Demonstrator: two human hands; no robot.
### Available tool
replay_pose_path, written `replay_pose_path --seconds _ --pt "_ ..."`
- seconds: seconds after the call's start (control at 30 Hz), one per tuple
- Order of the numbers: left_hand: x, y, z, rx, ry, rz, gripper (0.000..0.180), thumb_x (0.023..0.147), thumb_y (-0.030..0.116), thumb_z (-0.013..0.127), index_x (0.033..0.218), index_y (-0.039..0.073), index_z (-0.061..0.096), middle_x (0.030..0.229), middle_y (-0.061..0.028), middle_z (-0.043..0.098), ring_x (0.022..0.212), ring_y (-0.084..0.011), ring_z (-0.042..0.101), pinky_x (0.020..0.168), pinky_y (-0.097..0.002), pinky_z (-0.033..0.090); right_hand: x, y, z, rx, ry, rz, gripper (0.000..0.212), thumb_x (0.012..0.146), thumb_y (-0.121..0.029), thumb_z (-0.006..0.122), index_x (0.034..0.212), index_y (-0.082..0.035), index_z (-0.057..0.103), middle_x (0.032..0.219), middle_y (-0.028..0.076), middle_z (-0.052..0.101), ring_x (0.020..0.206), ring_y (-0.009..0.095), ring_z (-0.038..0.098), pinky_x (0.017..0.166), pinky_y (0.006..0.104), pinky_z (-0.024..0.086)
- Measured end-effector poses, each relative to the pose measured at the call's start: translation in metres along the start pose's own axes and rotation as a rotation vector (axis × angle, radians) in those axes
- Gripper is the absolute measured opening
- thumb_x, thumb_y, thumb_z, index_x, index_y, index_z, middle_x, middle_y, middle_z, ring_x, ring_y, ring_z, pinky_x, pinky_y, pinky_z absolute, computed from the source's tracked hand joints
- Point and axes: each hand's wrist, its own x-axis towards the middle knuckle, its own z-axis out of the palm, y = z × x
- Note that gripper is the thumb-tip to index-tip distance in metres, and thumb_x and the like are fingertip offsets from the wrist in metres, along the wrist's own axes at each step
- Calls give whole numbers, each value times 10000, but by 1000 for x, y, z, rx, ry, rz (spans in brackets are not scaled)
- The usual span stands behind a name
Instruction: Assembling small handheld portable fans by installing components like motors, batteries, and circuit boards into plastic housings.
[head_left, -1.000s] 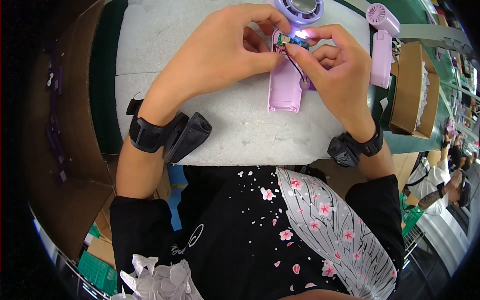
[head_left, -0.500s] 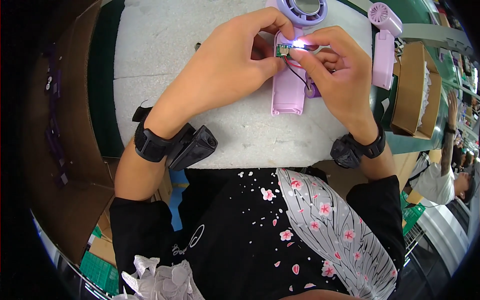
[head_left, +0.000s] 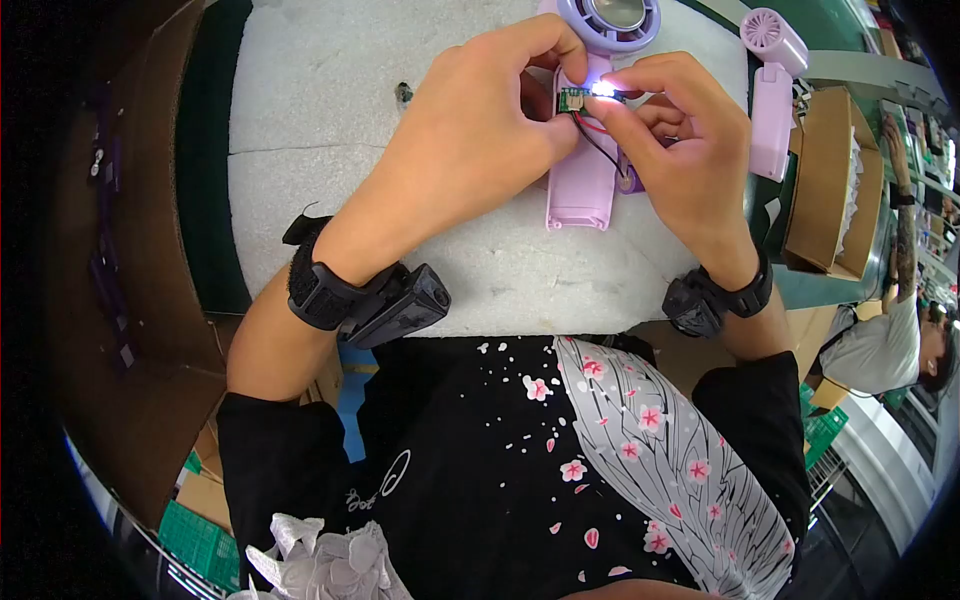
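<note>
A small green circuit board with a bright white light at its right end lies over the upper part of an open pink fan handle shell. My right hand pinches the lit end of the board between thumb and index finger. My left hand is closed around the shell's left edge, its index fingertip close to the board; some of its fingers are hidden. Red and black wires run from the board to a purple cylinder, partly covered by my right hand. The lilac ring-shaped fan head is above the shell.
All this lies on a white foam board with a small dark mark. Another pink fan lies at the right, beside an open cardboard box. A large cardboard box stands at the left. A co-worker is at the far right.
My left hand and wrist have shifted slightly to the right. The shell and board have moved a few pixels right with the hands; the light stays lit. The co-worker's arm and head have moved.
</note>
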Motion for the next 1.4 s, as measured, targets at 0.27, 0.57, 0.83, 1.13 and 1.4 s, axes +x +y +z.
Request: replay_pose_path --seconds 0.27,0.57,0.83,1.13,1.4 --pt "1 -3 0 65 -5 109 228 770 -30 617 992 19 612 883 -19 640 705 -58 552 650 -210 468 0 2 1 -81 20 -65 158 813 23 726 950 25 648 900 41 612 641 37 584 530 163 441" --pt "2 -4 -3 58 -29 80 303 766 -23 608 1060 17 670 819 3 637 655 -44 521 585 -197 436 3 3 -1 -102 42 15 163 804 -20 754 911 16 636 811 18 613 587 17 549 512 160 421" --pt "2 -6 -7 82 -66 87 331 770 -23 602 1090 15 678 941 -11 659 688 -50 540 610 -195 444 11 -5 -19 -33 -300 174 256 782 -60 778 958 8 604 801 12 601 655 34 547 579 188 442" --pt "7 -12 -8 11 -21 42 333 789 -65 590 1100 18 677 1043 -42 670 801 -88 623 738 -219 510 7 3 -28 -29 -261 -158 357 724 -51 799 1016 13 604 931 47 636 841 126 601 770 249 481" --pt "7 -9 -10 -10 -44 -41 344 797 -76 586 1115 22 673 1090 -54 655 856 -96 623 785 -219 508 -3 -6 -52 -427 -248 -156 201 705 -19 783 869 9 670 933 82 682 807 228 655 700 282 522"
